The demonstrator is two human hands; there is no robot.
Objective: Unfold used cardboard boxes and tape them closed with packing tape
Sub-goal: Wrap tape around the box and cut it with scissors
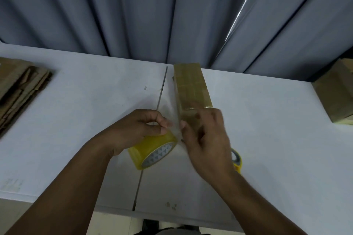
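A long narrow cardboard box (pixel 192 87), covered in shiny tape, lies on the white table (pixel 86 101) and points away from me. My left hand (pixel 139 128) grips a yellow roll of packing tape (pixel 152 151) just left of the box's near end. A clear strip of tape (pixel 174 120) runs from the roll to the box. My right hand (pixel 205 139), blurred by motion, lies with its fingers spread flat on the near end of the box, over the tape.
A stack of flattened cardboard boxes (pixel 21 89) lies at the table's left edge. A taped box (pixel 336 91) stands at the far right. A yellow tool (pixel 236 161) lies partly hidden under my right wrist. Grey curtains (pixel 152 15) hang behind the table.
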